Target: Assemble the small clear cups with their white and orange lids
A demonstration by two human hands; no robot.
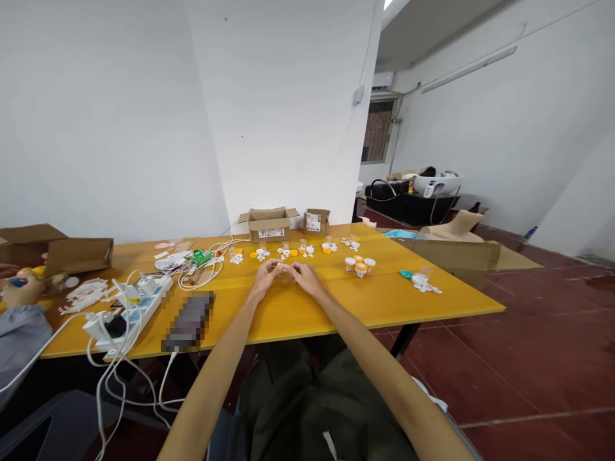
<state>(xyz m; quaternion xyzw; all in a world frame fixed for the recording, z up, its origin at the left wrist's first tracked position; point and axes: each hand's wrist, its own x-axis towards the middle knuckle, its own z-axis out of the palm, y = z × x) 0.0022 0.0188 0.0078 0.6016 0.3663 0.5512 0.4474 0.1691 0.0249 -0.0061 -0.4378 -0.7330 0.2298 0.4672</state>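
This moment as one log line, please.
left hand: pinching small piece; right hand: at same piece; tubs: grouped right of hands; open cardboard box: beyond hands

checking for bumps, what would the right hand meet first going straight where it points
The right hand would probably meet the left hand, just past the small piece between them; depth unclear.

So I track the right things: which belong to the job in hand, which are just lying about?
Likely part of the job:
small piece between left hand and right hand
white plastic parts
orange discs
orange-rimmed containers

Apparently just lying about:
phone
power strip
green packet
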